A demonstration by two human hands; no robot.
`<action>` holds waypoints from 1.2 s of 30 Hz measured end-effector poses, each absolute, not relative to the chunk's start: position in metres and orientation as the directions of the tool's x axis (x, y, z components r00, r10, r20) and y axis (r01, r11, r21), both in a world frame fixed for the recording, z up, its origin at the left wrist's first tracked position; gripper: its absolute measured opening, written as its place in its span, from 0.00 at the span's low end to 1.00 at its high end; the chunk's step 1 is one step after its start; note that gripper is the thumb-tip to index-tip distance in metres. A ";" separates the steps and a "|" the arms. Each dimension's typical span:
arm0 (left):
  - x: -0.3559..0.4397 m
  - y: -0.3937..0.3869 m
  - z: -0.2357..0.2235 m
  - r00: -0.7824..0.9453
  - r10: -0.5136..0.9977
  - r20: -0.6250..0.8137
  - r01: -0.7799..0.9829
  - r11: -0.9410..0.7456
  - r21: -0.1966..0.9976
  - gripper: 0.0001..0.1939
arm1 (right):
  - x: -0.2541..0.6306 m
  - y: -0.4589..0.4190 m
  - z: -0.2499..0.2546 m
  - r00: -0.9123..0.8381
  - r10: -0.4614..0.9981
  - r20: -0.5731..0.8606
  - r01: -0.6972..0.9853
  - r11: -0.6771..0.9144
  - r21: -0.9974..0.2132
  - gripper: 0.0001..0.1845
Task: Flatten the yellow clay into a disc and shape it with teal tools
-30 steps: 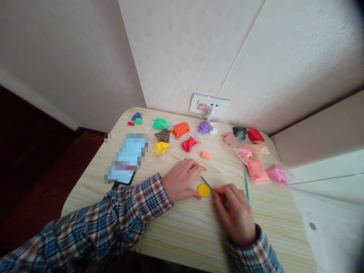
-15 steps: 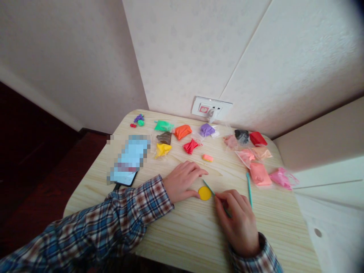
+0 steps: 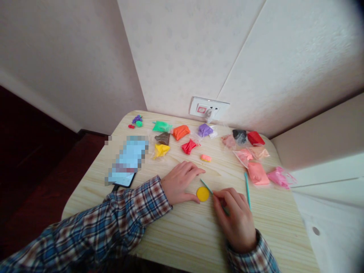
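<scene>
Pale wood tabletop (image 3: 176,235), yellow disc (image 3: 203,194) lying flat on it.
Right of the disc, the right hand (image 3: 234,216) pinches a thin green tool (image 3: 206,185) near its edge; on the disc's left, the left hand (image 3: 182,184) spreads wide, thumb beside it.

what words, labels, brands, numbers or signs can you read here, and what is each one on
None can be read.
Phone: its screen is pixelated, so any text on it is unreadable.
Wall socket plate: a pinkish square mark, too small to make out.
Coloured bags: no readable print.
Yellow disc and thin tool: no lettering visible.
</scene>
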State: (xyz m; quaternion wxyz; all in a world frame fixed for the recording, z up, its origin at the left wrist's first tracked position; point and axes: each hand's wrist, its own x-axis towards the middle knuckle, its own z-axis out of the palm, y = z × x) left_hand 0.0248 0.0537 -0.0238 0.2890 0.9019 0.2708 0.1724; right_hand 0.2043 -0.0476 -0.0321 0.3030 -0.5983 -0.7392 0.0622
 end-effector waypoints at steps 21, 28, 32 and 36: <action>0.028 0.051 -0.020 0.798 0.580 0.164 0.418 -0.729 0.542 0.40 | 0.201 -0.049 -0.031 -0.091 0.929 0.359 0.850 0.260 -0.458 0.04; 0.027 0.051 -0.022 0.785 0.596 0.169 0.434 -0.723 0.538 0.39 | 0.201 -0.047 -0.031 -0.121 0.924 0.363 0.848 0.286 -0.445 0.03; 0.027 0.050 -0.023 0.791 0.584 0.182 0.420 -0.734 0.533 0.40 | 0.200 -0.047 -0.030 -0.128 0.921 0.368 0.848 0.295 -0.441 0.04; 0.027 0.050 -0.024 0.782 0.598 0.176 0.432 -0.724 0.538 0.42 | 0.201 -0.046 -0.031 -0.119 0.925 0.362 0.848 0.284 -0.448 0.04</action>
